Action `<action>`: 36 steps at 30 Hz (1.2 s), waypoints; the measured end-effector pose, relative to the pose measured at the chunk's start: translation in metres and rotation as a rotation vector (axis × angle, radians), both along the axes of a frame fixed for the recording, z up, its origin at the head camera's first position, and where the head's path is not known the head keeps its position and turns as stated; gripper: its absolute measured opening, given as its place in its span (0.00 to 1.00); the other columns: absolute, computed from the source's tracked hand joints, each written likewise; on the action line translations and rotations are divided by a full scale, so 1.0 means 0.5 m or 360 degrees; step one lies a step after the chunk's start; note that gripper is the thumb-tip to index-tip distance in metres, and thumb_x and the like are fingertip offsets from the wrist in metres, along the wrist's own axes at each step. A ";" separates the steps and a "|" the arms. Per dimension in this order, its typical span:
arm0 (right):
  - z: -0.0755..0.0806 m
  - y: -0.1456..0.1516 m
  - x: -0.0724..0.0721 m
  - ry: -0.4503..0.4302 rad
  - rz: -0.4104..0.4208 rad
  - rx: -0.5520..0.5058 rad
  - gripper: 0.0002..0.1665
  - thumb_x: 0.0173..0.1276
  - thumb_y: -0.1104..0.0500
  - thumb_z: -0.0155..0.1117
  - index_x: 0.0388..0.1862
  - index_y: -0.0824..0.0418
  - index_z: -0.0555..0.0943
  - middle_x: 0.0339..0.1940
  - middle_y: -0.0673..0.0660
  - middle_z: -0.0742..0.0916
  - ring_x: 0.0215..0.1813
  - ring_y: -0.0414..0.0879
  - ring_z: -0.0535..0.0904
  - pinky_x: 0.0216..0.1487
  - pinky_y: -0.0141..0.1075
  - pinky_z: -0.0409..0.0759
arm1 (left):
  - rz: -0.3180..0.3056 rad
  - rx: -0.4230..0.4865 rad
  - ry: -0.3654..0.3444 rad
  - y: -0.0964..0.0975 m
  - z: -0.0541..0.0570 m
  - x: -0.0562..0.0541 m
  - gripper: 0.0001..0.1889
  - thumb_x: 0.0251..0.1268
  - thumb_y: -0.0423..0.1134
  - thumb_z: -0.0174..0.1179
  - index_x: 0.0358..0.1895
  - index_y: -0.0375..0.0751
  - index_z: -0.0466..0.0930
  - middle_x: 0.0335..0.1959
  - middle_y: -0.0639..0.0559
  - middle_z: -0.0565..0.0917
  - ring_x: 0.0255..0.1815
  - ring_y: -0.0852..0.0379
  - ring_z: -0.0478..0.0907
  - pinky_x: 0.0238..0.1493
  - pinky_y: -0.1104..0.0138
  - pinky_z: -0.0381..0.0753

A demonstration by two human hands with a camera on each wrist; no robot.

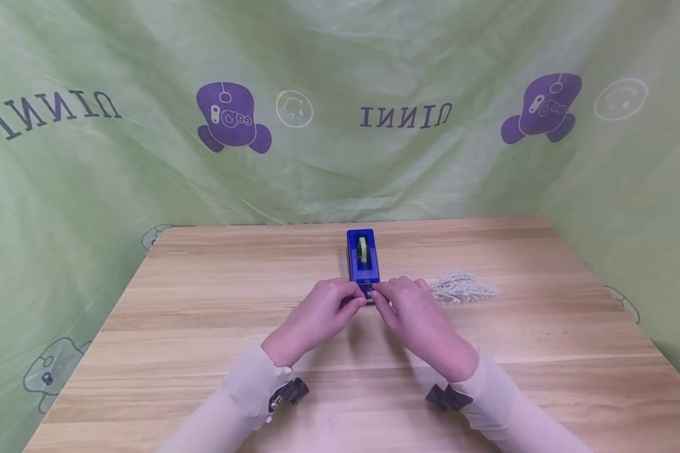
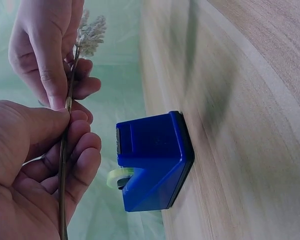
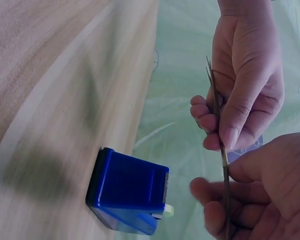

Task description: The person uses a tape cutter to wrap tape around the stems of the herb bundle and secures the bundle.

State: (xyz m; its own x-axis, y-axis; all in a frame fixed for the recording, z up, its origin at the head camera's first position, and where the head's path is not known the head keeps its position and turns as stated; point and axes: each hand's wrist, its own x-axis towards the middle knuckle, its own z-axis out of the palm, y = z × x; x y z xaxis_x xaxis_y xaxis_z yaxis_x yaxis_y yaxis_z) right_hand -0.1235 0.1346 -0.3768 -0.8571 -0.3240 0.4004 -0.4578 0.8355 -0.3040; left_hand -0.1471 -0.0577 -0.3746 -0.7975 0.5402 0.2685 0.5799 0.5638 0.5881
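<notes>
A small bunch of dried grass with fluffy pale heads (image 1: pixel 461 287) extends to the right in the head view. Its thin brown stems (image 2: pixel 63 185) run across both hands, held up off the table. My left hand (image 1: pixel 320 313) pinches the stems between thumb and fingers, toward their bare ends (image 3: pixel 210 70). Close beside it, my right hand (image 1: pixel 422 319) pinches them on the flower-head side. Between the two thumbs, a short pale band (image 2: pixel 68 103) shows on the stems. Just beyond the hands stands a blue tape dispenser (image 1: pixel 366 274), its front partly hidden by the fingers.
A roll of yellowish-green tape (image 1: pixel 363 250) sits in the dispenser. Beneath everything is a wood-grain table (image 1: pixel 204 283). Green printed cloth (image 1: pixel 340 170) hangs behind and at both sides of it.
</notes>
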 end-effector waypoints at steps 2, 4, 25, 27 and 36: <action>0.000 0.001 0.000 -0.0007 -0.0003 0.0017 0.09 0.77 0.57 0.65 0.43 0.59 0.89 0.31 0.49 0.90 0.34 0.43 0.80 0.41 0.38 0.72 | 0.0010 -0.0004 -0.0007 0.000 0.000 0.000 0.06 0.75 0.35 0.63 0.38 0.37 0.88 0.35 0.50 0.88 0.32 0.61 0.76 0.36 0.71 0.78; 0.001 0.002 0.000 -0.0016 0.0001 0.0006 0.09 0.77 0.57 0.65 0.46 0.61 0.88 0.33 0.50 0.91 0.35 0.44 0.81 0.42 0.39 0.73 | 0.0014 -0.0007 -0.0011 0.000 0.000 0.000 0.06 0.75 0.35 0.64 0.38 0.38 0.88 0.35 0.50 0.88 0.32 0.61 0.76 0.36 0.71 0.78; -0.002 0.013 -0.001 0.0085 0.0183 -0.0012 0.03 0.73 0.58 0.70 0.41 0.55 0.89 0.33 0.46 0.87 0.38 0.41 0.80 0.47 0.40 0.76 | 0.0023 0.0005 0.0044 0.000 0.001 -0.001 0.05 0.73 0.33 0.64 0.39 0.38 0.87 0.36 0.49 0.89 0.33 0.60 0.78 0.36 0.71 0.79; -0.002 0.013 -0.003 0.0079 0.0201 -0.0006 0.03 0.73 0.58 0.70 0.40 0.56 0.89 0.33 0.46 0.87 0.39 0.41 0.80 0.46 0.40 0.76 | 0.0028 0.0000 0.0051 0.001 0.002 0.000 0.04 0.73 0.33 0.65 0.38 0.38 0.87 0.36 0.49 0.88 0.33 0.60 0.78 0.36 0.72 0.79; -0.002 0.015 -0.006 0.0119 0.0266 0.0026 0.02 0.73 0.60 0.69 0.39 0.57 0.88 0.33 0.47 0.86 0.38 0.40 0.79 0.42 0.37 0.81 | 0.0015 -0.0067 0.0044 -0.002 0.008 0.001 0.06 0.74 0.35 0.62 0.40 0.38 0.88 0.37 0.49 0.88 0.34 0.60 0.79 0.38 0.69 0.82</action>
